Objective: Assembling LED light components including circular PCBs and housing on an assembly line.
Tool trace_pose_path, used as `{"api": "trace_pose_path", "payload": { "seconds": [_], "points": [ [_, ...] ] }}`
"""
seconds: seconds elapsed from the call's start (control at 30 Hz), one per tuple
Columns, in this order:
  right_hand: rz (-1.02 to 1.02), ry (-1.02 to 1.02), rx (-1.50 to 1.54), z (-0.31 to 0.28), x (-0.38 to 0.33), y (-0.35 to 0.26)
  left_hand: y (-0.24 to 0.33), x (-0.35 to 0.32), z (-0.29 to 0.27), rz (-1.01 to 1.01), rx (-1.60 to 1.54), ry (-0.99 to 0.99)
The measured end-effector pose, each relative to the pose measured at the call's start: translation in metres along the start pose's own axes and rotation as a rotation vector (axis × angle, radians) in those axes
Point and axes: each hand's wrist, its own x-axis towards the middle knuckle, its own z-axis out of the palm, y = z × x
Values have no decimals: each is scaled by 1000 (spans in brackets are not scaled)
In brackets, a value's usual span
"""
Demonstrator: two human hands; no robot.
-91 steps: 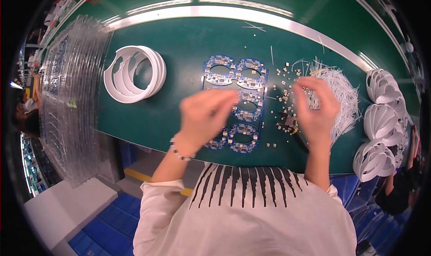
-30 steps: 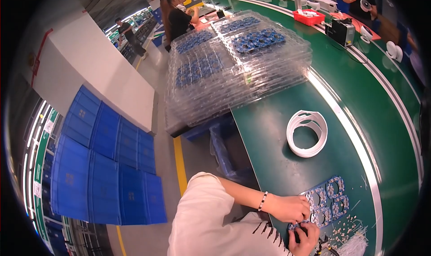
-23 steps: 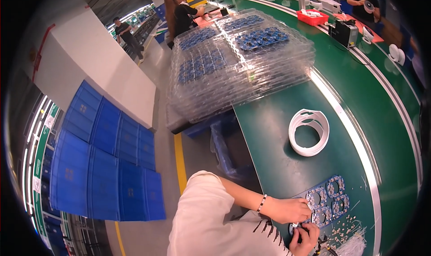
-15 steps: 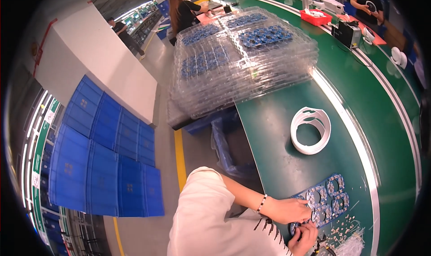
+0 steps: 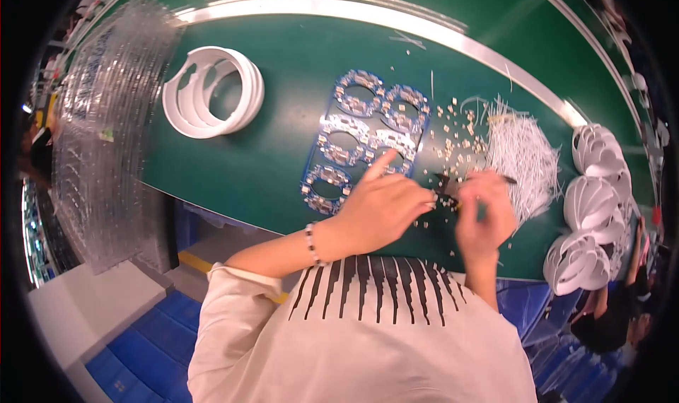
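Your left hand is over the lower right corner of the blue circuit board panel. Its index finger is stretched out upon the board, but I cannot tell if the tip presses on it. The thumb and the other fingers are bent and come near together, with a narrow space at most; I cannot see whether something small is between them.

Your right hand is blurred, just beside the left one and to the right of the panel. Its fingers are curled, with the thumb close to them. A dark tool lies at these fingertips, partly hidden, and I cannot tell if you hold it or only touch it.

The panel lies flat on the green table, in front of you and turned a little, its far end toward the right. Its boards have large round openings; the lower right part is covered by your hand.

To the right of the panel, small pale pieces are scattered, and next to them is a heap of thin white strips. White curved parts stand at the right edge. On the left you have a white ring-shaped housing and a stack of clear trays.
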Motion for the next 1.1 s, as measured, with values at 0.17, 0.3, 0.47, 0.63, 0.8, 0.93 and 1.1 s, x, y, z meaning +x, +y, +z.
{"api": "trace_pose_path", "payload": {
  "seconds": [0.17, 0.3, 0.47, 0.63, 0.8, 0.93, 1.1],
  "points": [
    [295, -79, -310, -32, -3, 24, 10, -1, 23, 43, -82, -42],
    [191, -200, -151, -18, -16, 16, -9, -22, -23, -140, 101, 113],
    [-76, -403, 105, 27, -5, -16, -28, -44, -71, -365, 144, 104],
    [-130, -519, 161, 58, 7, -27, -26, -37, -65, -299, 132, -2],
    [-160, -564, 138, 76, 2, -33, -31, -38, -64, -357, 123, -11],
    [-159, -568, 95, 82, -4, -35, -29, -38, -61, -391, 121, 4],
    [-138, -599, 101, 81, -5, -35, -29, -40, -59, -367, 184, 12]
  ]
}}
